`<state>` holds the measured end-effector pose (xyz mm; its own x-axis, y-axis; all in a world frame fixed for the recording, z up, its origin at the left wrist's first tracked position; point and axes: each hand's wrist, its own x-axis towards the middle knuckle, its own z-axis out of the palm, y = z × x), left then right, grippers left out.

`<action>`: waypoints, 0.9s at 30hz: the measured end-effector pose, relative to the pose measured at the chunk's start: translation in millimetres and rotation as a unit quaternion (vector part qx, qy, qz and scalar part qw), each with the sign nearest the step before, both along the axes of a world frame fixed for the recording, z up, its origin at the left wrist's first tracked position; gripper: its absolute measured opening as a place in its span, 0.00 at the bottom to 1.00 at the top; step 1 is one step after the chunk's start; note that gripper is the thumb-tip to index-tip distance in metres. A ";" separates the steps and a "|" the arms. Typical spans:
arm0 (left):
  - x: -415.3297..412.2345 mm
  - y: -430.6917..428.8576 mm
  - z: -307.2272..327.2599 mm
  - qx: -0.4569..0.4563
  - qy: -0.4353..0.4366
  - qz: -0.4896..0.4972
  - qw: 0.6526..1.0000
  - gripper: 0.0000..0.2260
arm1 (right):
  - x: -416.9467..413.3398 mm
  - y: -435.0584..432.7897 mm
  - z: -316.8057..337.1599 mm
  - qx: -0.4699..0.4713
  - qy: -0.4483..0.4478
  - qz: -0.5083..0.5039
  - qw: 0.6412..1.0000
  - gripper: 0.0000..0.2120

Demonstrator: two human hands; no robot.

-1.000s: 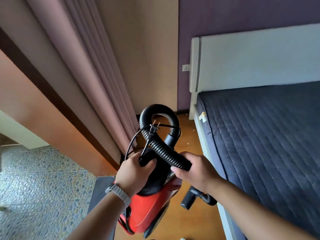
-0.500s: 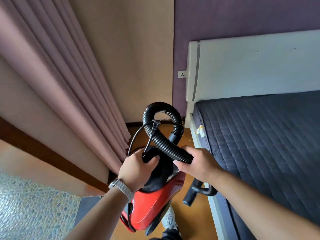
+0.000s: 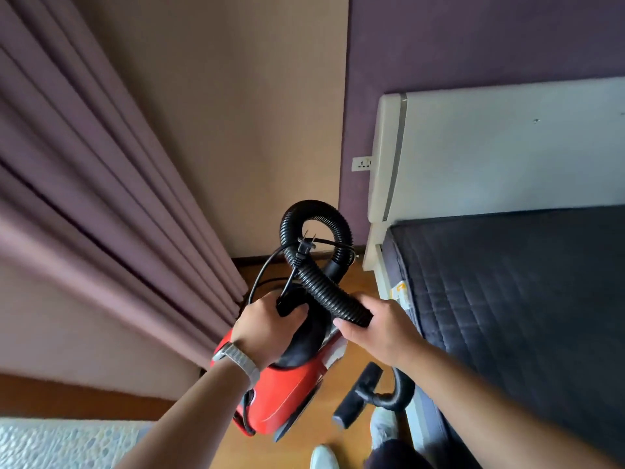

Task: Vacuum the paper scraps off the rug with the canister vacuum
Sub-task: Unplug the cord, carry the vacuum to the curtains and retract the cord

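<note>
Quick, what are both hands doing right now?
Left hand: closed, holding the vacuum by its top.
Right hand: closed, holding the hose.

One head-worn wide-angle view, no second camera. Looks forward and down, close above the vacuum. Faces the room corner between curtain and bed.

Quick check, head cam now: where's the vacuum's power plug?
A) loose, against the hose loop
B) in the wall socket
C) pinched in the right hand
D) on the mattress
A: the plug lies prongs-up against the looped hose. The wall socket shows nothing in it. The right hand grips only the hose, and the left hand holds the canister vacuum by its handle.
</note>
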<state>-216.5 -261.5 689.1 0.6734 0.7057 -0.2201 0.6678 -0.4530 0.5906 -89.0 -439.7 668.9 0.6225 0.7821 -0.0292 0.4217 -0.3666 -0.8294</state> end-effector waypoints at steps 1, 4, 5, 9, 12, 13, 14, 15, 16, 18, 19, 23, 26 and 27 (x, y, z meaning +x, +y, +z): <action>8.5 6.6 -3.4 0.000 0.005 0.003 1.000 0.09 | 9.5 7.8 -4.5 -0.001 0.006 0.008 1.000 0.06; 36.4 26.8 -16.8 -0.011 0.017 0.022 1.000 0.11 | 40.0 31.8 -20.6 0.009 0.025 0.033 0.999 0.05; 46.2 32.4 -21.8 -0.013 0.026 0.030 0.999 0.11 | 51.7 39.7 -27.2 0.008 0.031 0.039 0.999 0.05; 88.6 52.7 -40.5 -0.033 0.041 0.060 0.997 0.09 | 103.5 72.6 -52.2 -0.001 0.041 0.073 0.996 0.08; 118.9 68.1 -55.4 -0.051 0.063 0.078 0.994 0.07 | 142.5 91.6 -66.6 -0.023 0.046 0.107 0.993 0.09; 129.2 73.9 -61.1 -0.056 0.070 0.083 0.992 0.06 | 155.1 97.2 -71.5 -0.033 0.049 0.114 0.992 0.10; 139.9 80.4 -68.3 -0.060 0.077 0.089 0.991 0.07 | 168.0 104.0 -77.2 -0.041 0.048 0.121 0.991 0.11; 150.2 86.9 -76.1 -0.063 0.084 0.095 0.990 0.07 | 180.5 111.7 -83.3 -0.050 0.042 0.128 0.990 0.13; 159.2 93.2 -85.0 -0.066 0.090 0.098 0.989 0.08 | 192.3 119.4 -89.6 -0.060 0.032 0.136 0.988 0.16; 175.3 105.1 -104.2 -0.081 0.094 0.100 0.987 0.10 | 213.5 133.8 -102.6 -0.080 0.024 0.147 0.986 0.20; 182.3 110.5 -114.0 -0.092 0.092 0.102 0.986 0.10 | 222.6 140.3 -110.7 -0.089 0.025 0.151 0.984 0.19; 210.0 133.7 -159.5 -0.123 0.078 0.095 0.985 0.10 | 253.9 163.0 -147.3 -0.113 0.012 0.145 0.983 0.16; 232.9 151.0 -201.1 -0.134 0.072 0.088 0.984 0.10 | 271.8 177.9 -188.0 -0.133 -0.011 0.135 0.982 0.14; 239.9 155.7 -216.8 -0.127 0.073 0.081 0.986 0.09 | 277.1 182.2 -202.9 -0.136 -0.018 0.132 0.982 0.14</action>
